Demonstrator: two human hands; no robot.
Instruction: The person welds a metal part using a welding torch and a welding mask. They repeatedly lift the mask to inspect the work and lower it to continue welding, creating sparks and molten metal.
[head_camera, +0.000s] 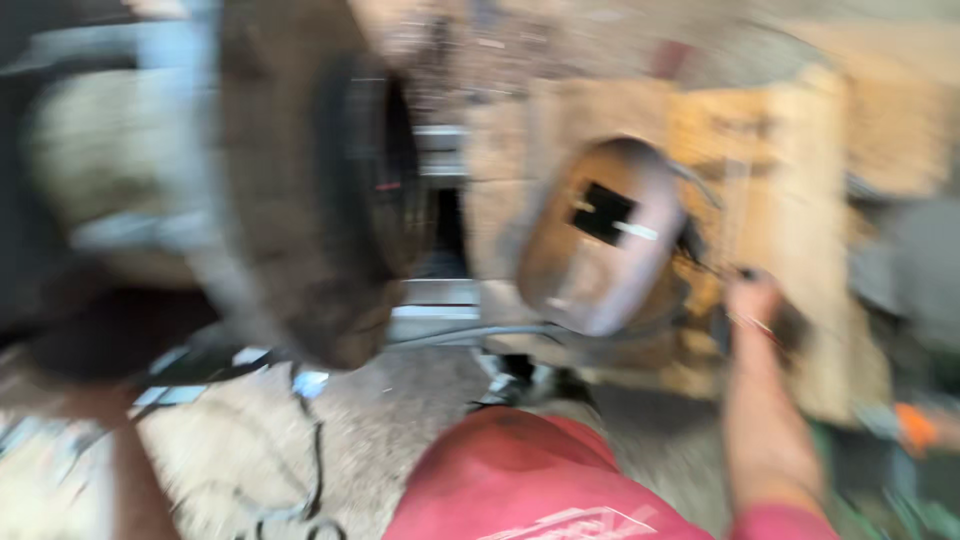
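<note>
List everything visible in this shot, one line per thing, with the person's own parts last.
welding mask: one, brown with a dark window, centre, on the wooden block
wooden block: one, tan, right of centre
large round part: one, rusty brown, left, blurred
cable: one, black, on the floor, lower left
floor: grey, gritty
red shirt: one, bottom centre
right hand: one, reaching to the block; grip blurred
left arm: one, lower left; hand not seen

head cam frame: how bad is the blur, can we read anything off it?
Head view: heavy motion blur throughout, no crisp edges. The welding mask is recognisable by its dark window; the right hand reaches near it, grip unreadable. The large round rusty part is smeared; the left forearm shows, the hand doesn't. Lighting even, no glare.
</note>
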